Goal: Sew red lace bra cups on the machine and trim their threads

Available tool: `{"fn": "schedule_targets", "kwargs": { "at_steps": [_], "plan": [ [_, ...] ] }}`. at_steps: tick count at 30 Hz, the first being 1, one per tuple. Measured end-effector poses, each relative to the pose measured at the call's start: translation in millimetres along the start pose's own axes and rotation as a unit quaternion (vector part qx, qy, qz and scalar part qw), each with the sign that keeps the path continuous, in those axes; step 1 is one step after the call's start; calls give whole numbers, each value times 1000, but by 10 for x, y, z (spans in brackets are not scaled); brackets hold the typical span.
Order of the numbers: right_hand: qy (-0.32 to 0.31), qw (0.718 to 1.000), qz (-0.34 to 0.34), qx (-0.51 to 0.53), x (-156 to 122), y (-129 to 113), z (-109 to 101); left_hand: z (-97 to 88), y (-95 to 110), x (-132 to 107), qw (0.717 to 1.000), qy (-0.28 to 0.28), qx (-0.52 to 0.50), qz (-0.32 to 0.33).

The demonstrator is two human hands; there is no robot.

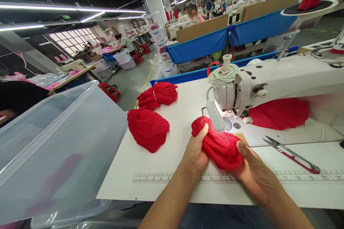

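Note:
A bunched piece of red lace fabric (219, 143) lies on the white sewing table (166, 164), just in front of the sewing machine's needle area. My left hand (196, 150) grips its left side, thumb on top. The right side is clasped by my right hand (254, 171), fingers curled under the cloth. The white sewing machine (268, 82) stands right behind the fabric, its small lamp (215, 114) over the cloth.
Two piles of red fabric (147, 127) (158, 94) lie to the left on the table, more red cloth (279, 112) under the machine arm. Red-handled thread snips (292, 154) rest at right. A clear plastic bin (53, 150) stands at left. Other people work at distant tables.

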State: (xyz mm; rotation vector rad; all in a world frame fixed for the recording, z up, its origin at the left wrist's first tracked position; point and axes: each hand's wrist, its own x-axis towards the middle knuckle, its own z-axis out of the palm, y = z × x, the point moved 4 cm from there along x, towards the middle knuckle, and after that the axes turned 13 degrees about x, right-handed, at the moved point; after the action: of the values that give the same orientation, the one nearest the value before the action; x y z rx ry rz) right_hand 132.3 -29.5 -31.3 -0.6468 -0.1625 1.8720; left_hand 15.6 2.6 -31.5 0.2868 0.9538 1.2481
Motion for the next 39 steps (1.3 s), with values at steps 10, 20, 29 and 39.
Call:
{"fn": "schedule_targets", "kwargs": {
  "at_steps": [10, 20, 29, 39],
  "plan": [
    [37, 983, -128, -128, 224, 104, 172, -1, 27, -85, 986, 4, 97, 132],
    [15, 983, -99, -155, 252, 121, 262, -12, 48, -151, 980, 45, 132, 142],
    [21, 969, -159, -190, 304, 151, 284, -53, 52, -129, 984, 38, 121, 129],
    [60, 958, -185, -212, 174, 433, 136, -71, 160, -109, 994, 85, 17, 63]
  ]
}}
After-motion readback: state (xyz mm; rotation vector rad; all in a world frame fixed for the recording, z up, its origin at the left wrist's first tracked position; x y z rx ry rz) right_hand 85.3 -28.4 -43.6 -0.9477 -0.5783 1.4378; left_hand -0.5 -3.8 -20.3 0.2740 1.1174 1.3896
